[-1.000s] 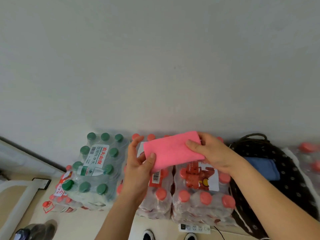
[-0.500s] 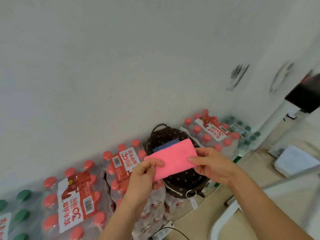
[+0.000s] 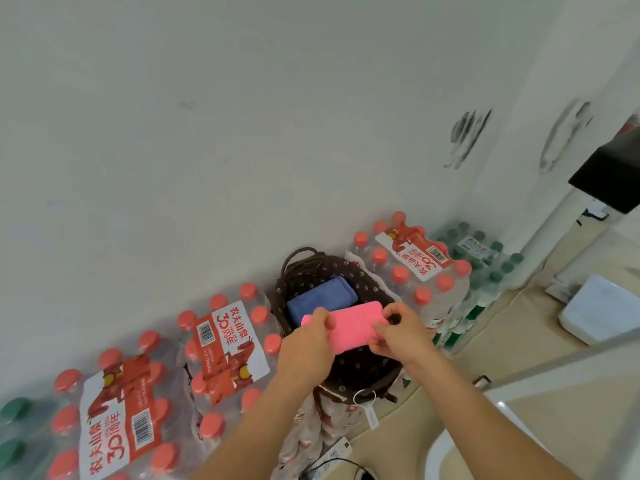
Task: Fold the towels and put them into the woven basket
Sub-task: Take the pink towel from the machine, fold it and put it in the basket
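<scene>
One folded pink towel (image 3: 349, 325) over the one woven basket (image 3: 367, 280), pinched at its ends by fingers of left hand (image 3: 306, 344) and right hand (image 3: 398, 336), one folded blue towel (image 3: 320, 299) inside, three red-capped bottle packs (image 3: 225, 341) alongside.

Left hand (image 3: 304, 348), right hand (image 3: 401, 336) hold towel (image 3: 353, 323) over basket (image 3: 363, 370).

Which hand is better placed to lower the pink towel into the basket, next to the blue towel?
Probably the right hand: it pinches the pink towel at the end above bare lining of the basket, while the left hand grips the end that overlaps the blue towel.
</scene>
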Tool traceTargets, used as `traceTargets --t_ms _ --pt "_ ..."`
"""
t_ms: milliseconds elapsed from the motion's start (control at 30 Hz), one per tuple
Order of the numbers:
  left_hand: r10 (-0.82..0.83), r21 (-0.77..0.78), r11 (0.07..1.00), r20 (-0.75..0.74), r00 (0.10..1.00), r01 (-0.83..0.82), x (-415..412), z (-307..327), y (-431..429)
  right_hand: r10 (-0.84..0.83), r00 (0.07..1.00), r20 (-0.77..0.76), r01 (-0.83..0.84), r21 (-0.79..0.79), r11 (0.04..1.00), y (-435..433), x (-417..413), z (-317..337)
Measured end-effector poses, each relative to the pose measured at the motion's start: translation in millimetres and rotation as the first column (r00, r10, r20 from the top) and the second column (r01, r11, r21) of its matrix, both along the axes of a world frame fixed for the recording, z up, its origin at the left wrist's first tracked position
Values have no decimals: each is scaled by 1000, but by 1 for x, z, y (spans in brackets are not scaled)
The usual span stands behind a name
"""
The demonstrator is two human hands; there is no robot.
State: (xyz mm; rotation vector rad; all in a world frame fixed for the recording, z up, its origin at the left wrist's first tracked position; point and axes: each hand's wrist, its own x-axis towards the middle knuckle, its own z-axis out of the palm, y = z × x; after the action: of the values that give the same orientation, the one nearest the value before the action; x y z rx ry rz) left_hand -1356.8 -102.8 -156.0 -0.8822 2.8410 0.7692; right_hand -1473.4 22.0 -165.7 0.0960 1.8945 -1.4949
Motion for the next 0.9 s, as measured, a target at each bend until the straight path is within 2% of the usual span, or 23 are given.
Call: traceTargets --t_ms 167,300,433,633,700,767,833,900 --pt "24 -41 999 313 949 -12 -35 -27 -13 53 989 138 -70 117 991 -41 -32 -35" --pt "31 -116 993 438 899 22 -51 -44 -13 14 966 257 -53 148 988 -53 -40 -56" --pt "-7 -186 974 540 842 127 -61 -50 -7 -27 964 266 -21 176 984 -56 -41 -75" --pt "4 -277 945 546 838 176 -60 -53 -17 -48 968 247 6 166 986 -63 -40 -86" --pt "-6 -323 927 495 869 190 -58 -51 -19 -42 968 246 3 157 988 -64 -42 -85" --pt "-91 -354 904 390 916 241 -59 -53 -16 -29 973 230 -9 159 987 -64 -42 -87" --pt "-171 -329 897 356 919 295 -61 -58 -13 -12 979 203 -23 167 986 -64 -43 -88" --pt "-172 -263 921 390 905 288 -61 -64 -12 4 983 182 -35 168 985 -62 -44 -89"
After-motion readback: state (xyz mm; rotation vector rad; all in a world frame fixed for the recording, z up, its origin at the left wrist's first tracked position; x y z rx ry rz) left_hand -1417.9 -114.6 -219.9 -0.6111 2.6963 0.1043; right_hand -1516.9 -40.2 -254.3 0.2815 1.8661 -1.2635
